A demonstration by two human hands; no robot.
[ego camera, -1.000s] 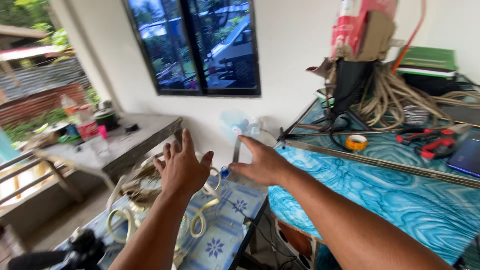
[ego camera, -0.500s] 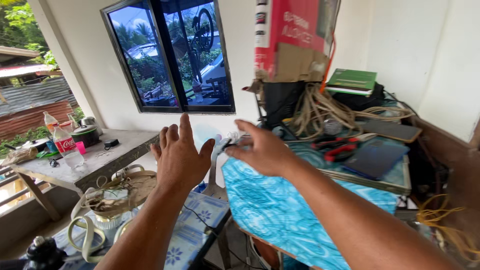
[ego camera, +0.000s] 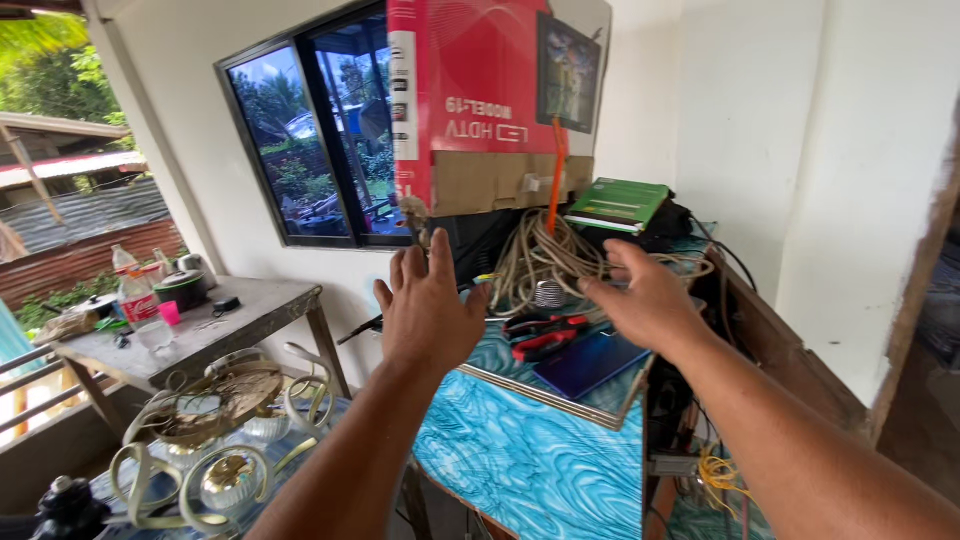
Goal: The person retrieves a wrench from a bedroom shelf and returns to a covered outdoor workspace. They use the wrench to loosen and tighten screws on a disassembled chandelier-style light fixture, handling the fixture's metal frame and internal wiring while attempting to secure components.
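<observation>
You're reaching w/ both hands toward the cable bundle [ego camera: 545, 262] piled at the back of the blue table [ego camera: 530, 455], under the red box [ego camera: 470, 100]. Left hand [ego camera: 428, 315] is hanging open, fingers spread, holding nothing; right hand [ego camera: 648, 300] is also open, palm down, just over the red pliers [ego camera: 540, 335] and dark blue tablet [ego camera: 590, 362]. I'd be keeping wrists high so you're not snagging those. Containers: plastic bottle [ego camera: 128, 290] on the grey side table [ego camera: 215, 330], contents unclear; pink cup [ego camera: 170, 313] beside it, can't tell what's inside.
</observation>
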